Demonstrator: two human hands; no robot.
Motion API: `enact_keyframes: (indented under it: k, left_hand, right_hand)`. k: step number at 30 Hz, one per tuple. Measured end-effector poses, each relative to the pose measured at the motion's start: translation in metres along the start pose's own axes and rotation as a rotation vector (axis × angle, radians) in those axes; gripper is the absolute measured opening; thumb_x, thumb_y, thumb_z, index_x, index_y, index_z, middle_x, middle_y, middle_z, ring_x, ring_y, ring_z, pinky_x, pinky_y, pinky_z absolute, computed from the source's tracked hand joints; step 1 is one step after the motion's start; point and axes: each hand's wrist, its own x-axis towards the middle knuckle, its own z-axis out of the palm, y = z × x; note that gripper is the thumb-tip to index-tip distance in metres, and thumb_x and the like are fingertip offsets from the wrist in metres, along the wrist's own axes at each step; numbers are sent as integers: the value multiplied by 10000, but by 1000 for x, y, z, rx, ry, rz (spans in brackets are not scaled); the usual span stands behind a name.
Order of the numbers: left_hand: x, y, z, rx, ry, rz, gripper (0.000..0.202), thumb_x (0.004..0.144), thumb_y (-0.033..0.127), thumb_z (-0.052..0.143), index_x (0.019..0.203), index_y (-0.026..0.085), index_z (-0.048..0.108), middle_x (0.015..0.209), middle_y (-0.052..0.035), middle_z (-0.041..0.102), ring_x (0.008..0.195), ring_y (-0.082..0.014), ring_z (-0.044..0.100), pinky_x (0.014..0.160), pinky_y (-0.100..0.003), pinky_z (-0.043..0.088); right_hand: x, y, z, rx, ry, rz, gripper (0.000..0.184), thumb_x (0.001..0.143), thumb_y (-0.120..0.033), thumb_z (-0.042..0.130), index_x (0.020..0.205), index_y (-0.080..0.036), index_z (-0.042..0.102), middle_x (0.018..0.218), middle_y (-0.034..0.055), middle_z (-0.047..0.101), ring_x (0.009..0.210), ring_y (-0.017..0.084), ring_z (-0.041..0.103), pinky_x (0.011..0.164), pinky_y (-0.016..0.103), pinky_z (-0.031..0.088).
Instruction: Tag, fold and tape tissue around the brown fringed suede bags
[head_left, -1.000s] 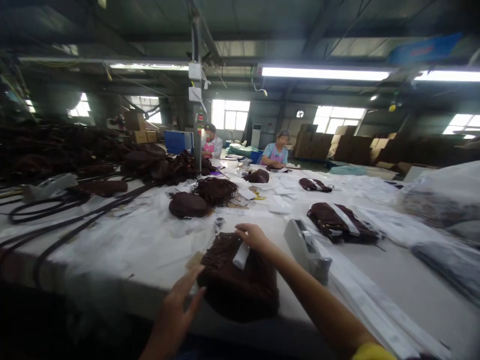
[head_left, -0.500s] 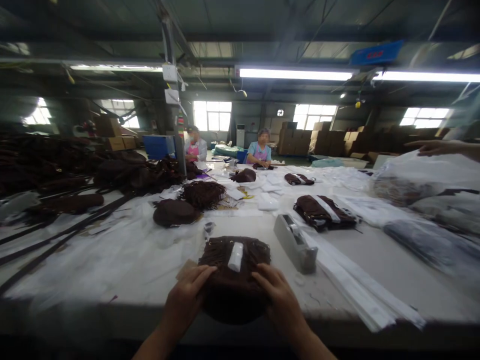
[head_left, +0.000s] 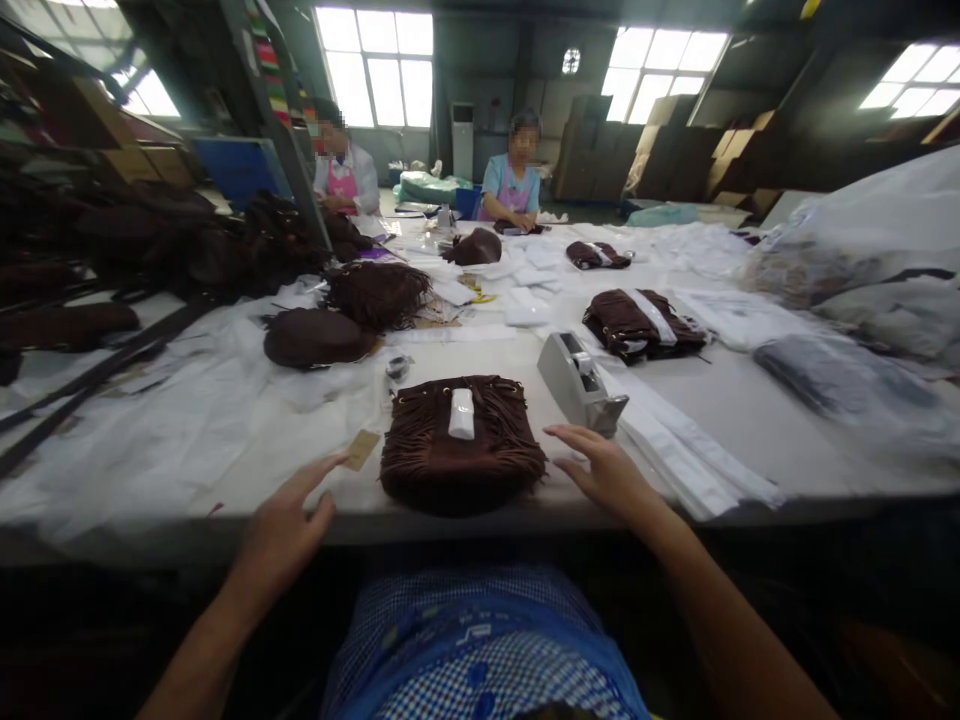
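Observation:
A dark brown fringed bag (head_left: pixel 459 455) lies flat near the table's front edge, with a small white packet (head_left: pixel 461 413) resting on its upper middle. My left hand (head_left: pixel 289 520) hovers open to the bag's left, index finger stretched toward a tan paper tag (head_left: pixel 362 449). My right hand (head_left: pixel 604 470) is open to the bag's right, fingers spread, close to a grey tape dispenser (head_left: pixel 579 380). Neither hand holds anything or touches the bag.
Flat white plastic bags (head_left: pixel 686 450) lie right of the dispenser. More brown bags (head_left: pixel 641 322) and fringed pieces (head_left: pixel 379 292) sit farther back, with dark straps (head_left: pixel 90 370) at left and filled plastic sacks (head_left: pixel 862 250) at right. Two people (head_left: pixel 511 170) sit at the far end.
Both hands have come off the fringed bag and moved out to its sides, now open. The camera has tilted down, showing the table edge and my blue checked clothing.

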Motion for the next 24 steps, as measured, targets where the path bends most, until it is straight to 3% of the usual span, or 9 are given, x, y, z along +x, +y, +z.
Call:
enact_keyframes:
  k: [3, 7, 11, 15, 18, 21, 24]
  left_hand:
    - [1, 41, 2, -9, 100, 190, 410, 879, 401, 590, 1261, 262, 643, 1301, -42, 656, 1211, -280, 598, 1108, -436, 409]
    - [12, 86, 35, 44, 5, 565, 393, 893, 354, 640, 1273, 257, 649, 1244, -61, 686, 1179, -267, 608, 1074, -435, 449]
    - [2, 79, 73, 174, 19, 747, 340, 948, 181, 547, 1248, 280, 672, 1114, -46, 737, 1047, -217, 654, 976, -362, 501]
    - [-30, 61, 98, 249, 12, 760, 434, 954, 101, 472, 1333, 261, 611, 1186, -64, 709, 1089, -216, 636, 1009, -366, 478]
    - [-45, 62, 105, 301, 5, 701, 471, 938, 80, 465, 1383, 201, 562, 1258, -93, 669, 1148, -230, 597, 1048, -386, 452]
    - [-46, 68, 108, 341, 29, 716, 441, 936, 75, 473, 1342, 192, 599, 1232, -91, 680, 1120, -227, 601, 1020, -381, 464]
    - [-42, 74, 110, 368, 55, 715, 421, 943, 81, 460, 1306, 213, 627, 1191, -88, 696, 1071, -228, 618, 964, -390, 483]
  right_hand:
    - [-1, -26, 0, -60, 210, -24, 335, 927, -268, 589, 1256, -272, 654, 1215, 82, 677, 1140, 261, 624, 1018, 444, 510]
    - [5, -51, 22, -20, 138, -309, 337, 932, -270, 616, 1267, -300, 640, 1116, 58, 698, 1056, 223, 619, 951, 386, 533]
    - [2, -35, 51, -97, 103, -432, 301, 962, -187, 542, 1211, -291, 676, 1017, 51, 709, 920, 185, 613, 845, 338, 532]
    - [-11, -12, 70, -94, 78, -443, 285, 970, -167, 503, 1130, -274, 713, 968, 54, 707, 858, 176, 606, 796, 328, 523]
    - [-17, -12, 64, -79, -8, -414, 340, 946, -120, 489, 1192, -250, 684, 1022, 67, 697, 886, 185, 599, 819, 331, 527]
    - [-16, -28, 46, -73, -103, -411, 374, 912, -122, 515, 1235, -244, 659, 1071, 73, 700, 918, 198, 614, 834, 348, 532]
    - [-8, -53, 39, -69, -29, -371, 333, 923, -175, 533, 1214, -263, 671, 1095, 66, 718, 958, 205, 643, 884, 379, 520]
